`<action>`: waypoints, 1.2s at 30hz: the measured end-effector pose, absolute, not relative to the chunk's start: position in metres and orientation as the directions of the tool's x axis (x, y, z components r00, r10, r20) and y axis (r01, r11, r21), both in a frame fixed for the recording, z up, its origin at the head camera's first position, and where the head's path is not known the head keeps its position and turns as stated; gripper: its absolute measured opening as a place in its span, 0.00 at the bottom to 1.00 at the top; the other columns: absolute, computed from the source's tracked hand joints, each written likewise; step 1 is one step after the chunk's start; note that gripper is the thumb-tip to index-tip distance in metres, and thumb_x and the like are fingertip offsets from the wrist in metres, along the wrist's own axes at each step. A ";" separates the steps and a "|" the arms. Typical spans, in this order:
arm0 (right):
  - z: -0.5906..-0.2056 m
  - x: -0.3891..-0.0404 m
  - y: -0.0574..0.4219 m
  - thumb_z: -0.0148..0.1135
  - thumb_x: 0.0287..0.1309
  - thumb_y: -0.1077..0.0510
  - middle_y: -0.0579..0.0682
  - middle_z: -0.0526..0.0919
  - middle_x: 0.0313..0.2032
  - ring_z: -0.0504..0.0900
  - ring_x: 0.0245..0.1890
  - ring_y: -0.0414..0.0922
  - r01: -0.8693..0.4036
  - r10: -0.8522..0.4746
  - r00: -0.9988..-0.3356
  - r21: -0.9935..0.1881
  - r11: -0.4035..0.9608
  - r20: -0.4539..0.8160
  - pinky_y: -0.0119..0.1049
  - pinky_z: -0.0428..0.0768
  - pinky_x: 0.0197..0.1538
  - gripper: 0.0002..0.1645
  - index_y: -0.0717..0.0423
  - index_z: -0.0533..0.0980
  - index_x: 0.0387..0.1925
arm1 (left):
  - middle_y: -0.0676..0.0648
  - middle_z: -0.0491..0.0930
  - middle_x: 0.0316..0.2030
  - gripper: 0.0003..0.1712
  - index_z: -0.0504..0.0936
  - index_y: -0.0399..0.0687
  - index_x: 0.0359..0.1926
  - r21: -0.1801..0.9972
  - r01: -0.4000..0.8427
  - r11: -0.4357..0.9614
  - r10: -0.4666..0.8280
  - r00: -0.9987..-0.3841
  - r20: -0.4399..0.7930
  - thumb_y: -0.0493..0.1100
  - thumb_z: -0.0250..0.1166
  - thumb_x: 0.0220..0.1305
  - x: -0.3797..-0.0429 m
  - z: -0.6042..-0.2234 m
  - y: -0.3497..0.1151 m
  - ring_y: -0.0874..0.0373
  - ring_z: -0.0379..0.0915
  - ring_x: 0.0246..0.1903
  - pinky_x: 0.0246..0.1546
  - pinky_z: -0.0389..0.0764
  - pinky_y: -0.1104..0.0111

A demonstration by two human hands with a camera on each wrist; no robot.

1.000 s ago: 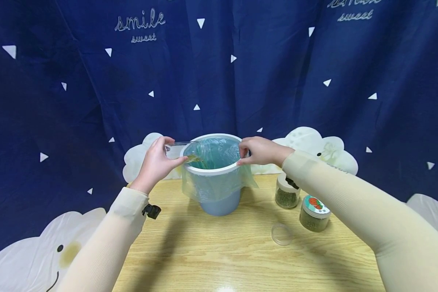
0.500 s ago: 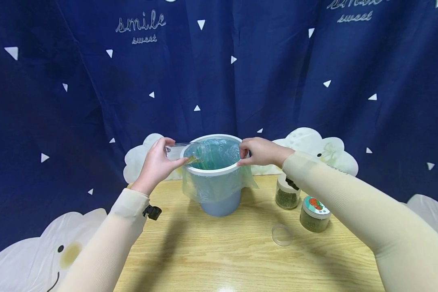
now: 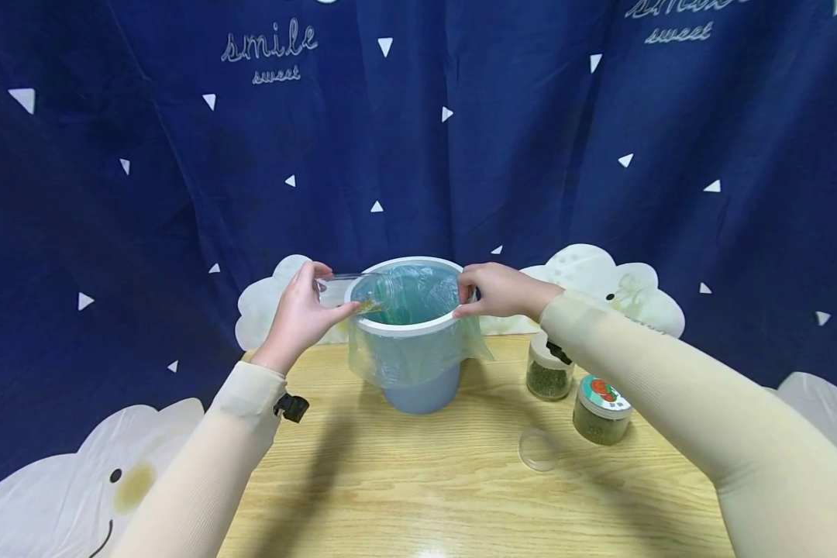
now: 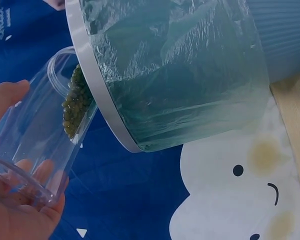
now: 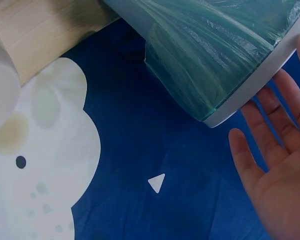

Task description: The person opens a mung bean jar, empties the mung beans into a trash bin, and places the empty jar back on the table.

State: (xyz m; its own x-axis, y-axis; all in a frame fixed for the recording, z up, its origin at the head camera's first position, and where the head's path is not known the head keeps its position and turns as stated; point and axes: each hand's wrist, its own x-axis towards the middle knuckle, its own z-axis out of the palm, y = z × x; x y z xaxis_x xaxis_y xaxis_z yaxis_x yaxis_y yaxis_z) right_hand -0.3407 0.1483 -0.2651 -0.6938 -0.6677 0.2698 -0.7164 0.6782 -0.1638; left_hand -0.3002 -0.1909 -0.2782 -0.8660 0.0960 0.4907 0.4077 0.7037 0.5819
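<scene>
My left hand [image 3: 304,310] holds a clear plastic jar [image 3: 345,288] lying nearly on its side, its mouth over the left rim of a trash can [image 3: 421,394]. Small yellow-green grains [image 4: 76,105] are gathered along the jar's lower wall near its mouth. A thin green bag [image 3: 408,360] lines the can and folds down over the outside below the white rim. On the right side, my right hand [image 3: 498,289] holds that rim, thumb toward the front; in the right wrist view its fingertips [image 5: 250,112] reach the rim's edge.
Right of the can stand a white-lidded jar [image 3: 549,376] of dark green bits and a jar with a strawberry-picture lid [image 3: 602,411]. A clear round lid [image 3: 539,449] lies on the wooden table [image 3: 425,480]. A dark blue curtain [image 3: 418,139] hangs behind.
The patch of grains in the jar has become smaller, and the stream seen at its mouth earlier no longer shows. Both hands stay in nearly the same place.
</scene>
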 end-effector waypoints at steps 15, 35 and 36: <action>-0.266 -0.341 0.148 0.77 0.56 0.47 0.47 0.81 0.34 0.77 0.35 0.43 -0.719 -0.666 -0.690 -0.161 0.676 0.283 0.39 0.77 0.45 0.16 0.49 0.78 0.26 | 0.36 0.73 0.60 0.41 0.69 0.36 0.63 0.581 0.422 0.696 0.100 -0.858 0.503 0.49 0.79 0.56 -0.302 -0.278 -0.192 0.39 0.72 0.55 0.56 0.76 0.48; -0.268 -0.344 0.150 0.78 0.55 0.47 0.46 0.81 0.34 0.77 0.34 0.43 -0.721 -0.667 -0.686 -0.155 0.675 0.290 0.39 0.77 0.45 0.15 0.49 0.79 0.27 | 0.38 0.76 0.58 0.40 0.69 0.40 0.62 0.594 0.412 0.691 0.079 -0.860 0.505 0.49 0.79 0.56 -0.302 -0.278 -0.190 0.42 0.73 0.52 0.53 0.77 0.49; -0.269 -0.344 0.151 0.77 0.55 0.47 0.46 0.81 0.33 0.77 0.34 0.43 -0.722 -0.667 -0.686 -0.156 0.674 0.291 0.39 0.77 0.45 0.16 0.48 0.79 0.26 | 0.37 0.76 0.58 0.40 0.69 0.40 0.62 0.595 0.412 0.690 0.079 -0.860 0.505 0.49 0.79 0.56 -0.302 -0.278 -0.190 0.42 0.73 0.52 0.53 0.77 0.49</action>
State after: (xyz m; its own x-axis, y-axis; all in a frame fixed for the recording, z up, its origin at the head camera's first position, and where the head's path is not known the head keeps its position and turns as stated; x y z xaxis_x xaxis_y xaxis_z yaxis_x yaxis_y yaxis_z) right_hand -0.3445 0.1505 -0.2686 -0.6861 -0.6666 0.2915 -0.7216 0.6745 -0.1560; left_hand -0.3025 -0.1901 -0.2784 -0.8597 0.0785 0.5048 0.4122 0.6903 0.5946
